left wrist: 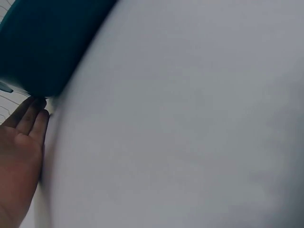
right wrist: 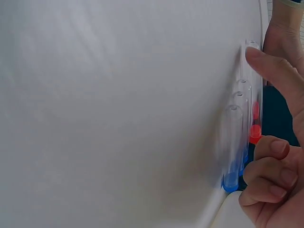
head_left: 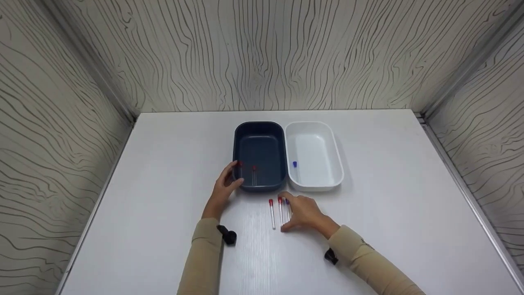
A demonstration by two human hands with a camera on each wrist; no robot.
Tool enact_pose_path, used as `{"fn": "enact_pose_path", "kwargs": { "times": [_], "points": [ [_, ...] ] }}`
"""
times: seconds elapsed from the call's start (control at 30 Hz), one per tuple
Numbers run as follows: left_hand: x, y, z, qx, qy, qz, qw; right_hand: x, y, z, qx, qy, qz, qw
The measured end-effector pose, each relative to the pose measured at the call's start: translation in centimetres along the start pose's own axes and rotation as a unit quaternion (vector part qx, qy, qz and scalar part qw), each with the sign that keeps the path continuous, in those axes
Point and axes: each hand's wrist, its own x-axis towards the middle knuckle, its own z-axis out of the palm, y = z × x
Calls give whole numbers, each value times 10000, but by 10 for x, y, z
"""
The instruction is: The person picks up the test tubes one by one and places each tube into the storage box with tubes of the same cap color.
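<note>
My right hand (head_left: 303, 211) holds a clear red-capped test tube (head_left: 281, 211) lengthwise, thumb at its rounded end and a fingertip by the cap. Blue-capped tubes (right wrist: 232, 147) lie beside it, partly hidden by that hand in the head view. Another red-capped tube (head_left: 272, 215) lies just to the left on the table. My left hand (head_left: 223, 186) touches the near left corner of the dark blue tray (head_left: 260, 189), with straight fingers along its outer side in the left wrist view. Inside that tray are red-capped tubes (head_left: 254, 176).
A white tray (head_left: 317, 188) stands against the right side of the dark tray, with a blue-capped tube (head_left: 295, 170) in it. Both trays are on a white table (head_left: 176, 164). Wood-grain panels (head_left: 262, 53) enclose the back and sides.
</note>
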Motion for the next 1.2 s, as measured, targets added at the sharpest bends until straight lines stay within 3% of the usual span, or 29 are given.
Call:
{"fn": "enact_pose_path", "kwargs": {
  "times": [0.37,0.63,1.0,1.2],
  "points": [
    [0,2,1,-23,60,42,10000,-3,-10,-16,426,-313,379,9979],
    [0,2,1,57,80,156,9998,-6,-15,-27,450,-116,-54,9989],
    [1,-1,0,-196,-38,107,9997,-1,-21,-40,721,87,-499,9961],
    [1,-2,0,-160,-26,166,9997,7,-23,-48,859,118,-525,9949]
  ]
}}
